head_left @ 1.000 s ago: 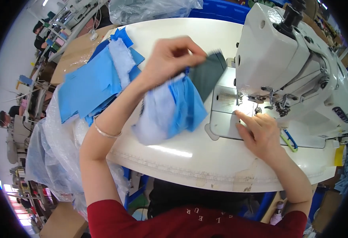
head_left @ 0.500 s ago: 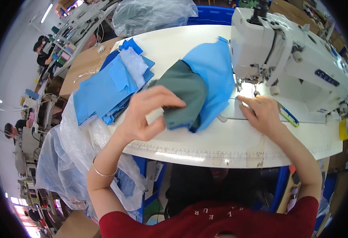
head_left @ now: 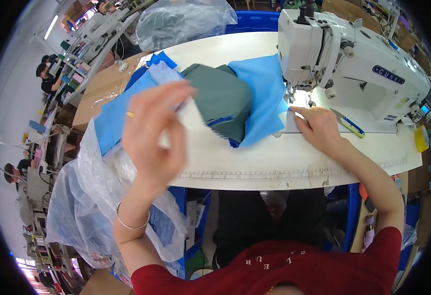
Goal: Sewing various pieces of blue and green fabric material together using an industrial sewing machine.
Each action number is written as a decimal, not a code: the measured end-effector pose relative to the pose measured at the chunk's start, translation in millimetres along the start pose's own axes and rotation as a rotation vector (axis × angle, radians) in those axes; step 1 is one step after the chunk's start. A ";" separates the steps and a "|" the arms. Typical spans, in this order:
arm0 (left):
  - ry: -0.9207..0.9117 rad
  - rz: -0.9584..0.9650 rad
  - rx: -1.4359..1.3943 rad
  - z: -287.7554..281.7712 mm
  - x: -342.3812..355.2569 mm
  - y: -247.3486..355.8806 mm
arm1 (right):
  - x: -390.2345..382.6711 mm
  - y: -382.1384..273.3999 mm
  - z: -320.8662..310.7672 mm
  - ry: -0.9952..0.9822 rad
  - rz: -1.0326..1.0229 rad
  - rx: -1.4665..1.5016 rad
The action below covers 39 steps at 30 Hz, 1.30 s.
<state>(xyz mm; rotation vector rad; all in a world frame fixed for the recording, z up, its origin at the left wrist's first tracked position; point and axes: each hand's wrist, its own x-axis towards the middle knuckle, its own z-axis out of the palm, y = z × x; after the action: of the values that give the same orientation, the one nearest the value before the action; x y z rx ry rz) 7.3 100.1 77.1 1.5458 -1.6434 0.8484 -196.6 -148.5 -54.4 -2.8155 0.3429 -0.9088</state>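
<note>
My left hand [head_left: 154, 137], blurred, is raised over the left of the table, fingers loosely curved and apart, nothing visible in them. Beside it a green cloth [head_left: 218, 98] with a dark blue edge lies over a light blue piece [head_left: 259, 103], which reaches the white sewing machine's [head_left: 358, 61] needle area. My right hand [head_left: 318, 128] rests at the machine bed, index fingertip at the blue cloth's corner, thumb apart. A thread snipper [head_left: 353, 127] lies just right of it. A stack of blue cloth pieces [head_left: 110, 125] is partly hidden by my left hand.
Clear plastic bags [head_left: 65, 206] hang at the table's left. A bagged bundle [head_left: 181, 24] and a blue bin [head_left: 257, 19] are behind. Yellow tape [head_left: 420, 139] sits at the right edge. Two co-workers [head_left: 48, 78] [head_left: 11, 172] work at machines along the left.
The middle cloth bundle has been turned over and spread, green on top and blue reaching the needle. My left hand has left it, moving leftward. My right hand stays by the needle.
</note>
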 end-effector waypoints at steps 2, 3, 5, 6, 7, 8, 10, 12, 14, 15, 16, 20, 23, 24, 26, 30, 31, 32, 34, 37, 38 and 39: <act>-0.127 0.165 -0.283 19.7 -5.2 32.7 | 2.2 -3.2 -4.1 -0.024 0.012 -0.013; -0.298 0.199 -0.177 25.6 -6.3 55.8 | 3.1 -5.8 -4.5 -0.035 0.037 -0.009; -0.519 0.289 0.023 51.1 -18.1 63.6 | 2.5 -7.7 -4.6 -0.051 0.061 -0.016; -0.587 0.310 0.128 65.3 -29.0 56.9 | 1.3 -7.4 -5.4 -0.025 0.040 0.005; -0.587 0.231 0.155 80.7 -47.8 45.1 | 0.1 -9.0 -7.3 0.004 0.019 0.029; -0.587 0.233 0.150 86.0 -55.4 38.5 | -2.5 -10.5 -9.0 0.003 0.024 0.027; -0.742 -0.152 -0.041 87.1 -64.4 22.3 | -5.3 -14.7 -14.0 -0.054 0.012 0.082; -0.645 -0.019 -0.057 81.3 -70.6 11.6 | -7.9 -18.1 -17.7 -0.048 0.004 0.094; -0.542 0.105 -0.071 77.8 -65.7 8.8 | -5.9 -21.4 -19.3 -0.048 -0.012 0.106; -0.434 0.146 -0.027 74.0 -54.1 9.3 | -2.4 -23.7 -18.4 -0.081 0.001 0.123; -0.325 0.186 0.017 72.0 -42.9 8.8 | 1.1 -26.2 -16.7 -0.115 0.014 0.139; -0.272 0.004 0.080 104.9 -18.6 -3.0 | 11.9 -36.2 -1.2 -0.079 -0.014 0.169; -0.313 -0.120 0.108 140.8 -24.1 -31.5 | 15.7 -50.5 4.9 -0.060 -0.079 0.218; -0.459 -0.271 0.057 144.5 -23.1 -37.7 | 16.7 -54.1 5.0 -0.060 -0.084 0.219; -0.346 -0.455 -0.067 145.1 -21.4 -55.2 | 16.5 -56.8 2.0 -0.087 -0.089 0.256; 0.002 -0.869 -0.723 112.5 -15.8 -68.6 | 16.8 -58.3 -6.2 -0.203 0.128 0.396; 0.044 -0.952 -0.840 102.2 -15.4 -63.0 | 21.9 -57.7 -8.2 -0.281 0.309 0.504; 0.086 -1.031 -0.964 87.9 -7.9 -50.4 | 25.5 -55.1 -9.8 -0.355 0.493 0.606; 0.160 -1.164 -1.070 63.6 -4.7 -39.4 | 30.7 -50.3 -2.0 -0.263 0.460 0.567; 0.106 -1.274 -1.244 31.2 -13.1 -39.8 | 34.7 -63.4 -5.2 -0.136 0.382 0.406; 0.083 -1.322 -1.351 21.9 -16.4 -40.0 | 34.9 -67.9 -7.1 -0.040 0.135 0.287; 0.058 -1.396 -1.436 13.5 -15.6 -36.4 | 34.7 -73.0 -8.5 0.056 -0.110 0.164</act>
<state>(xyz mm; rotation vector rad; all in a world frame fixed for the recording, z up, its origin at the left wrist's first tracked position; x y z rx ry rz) 43.2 94.5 56.4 1.0279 -0.3943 -0.8752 -162.1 -88.3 -12.0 -2.6849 0.1147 -0.9914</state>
